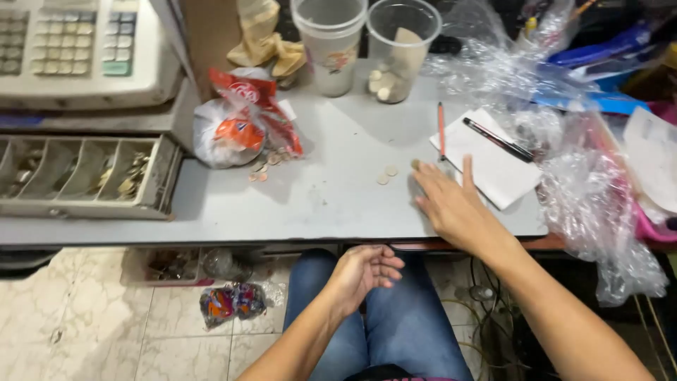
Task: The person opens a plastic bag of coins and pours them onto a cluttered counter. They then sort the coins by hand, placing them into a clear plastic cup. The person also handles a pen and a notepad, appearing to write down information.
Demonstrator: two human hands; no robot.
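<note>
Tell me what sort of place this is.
Most likely a small shop's cash counter. A cash register sits over an open coin drawer, loose coins lie on the grey counter by the right hand, and a clear cup holds more coins.

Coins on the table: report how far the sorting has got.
Done: coins lie in the drawer compartments and the clear cup. In hand: right hand lies flat, fingertips by loose coins; left hand waits cupped under the edge. Left: coins beside the plastic bag.
</note>
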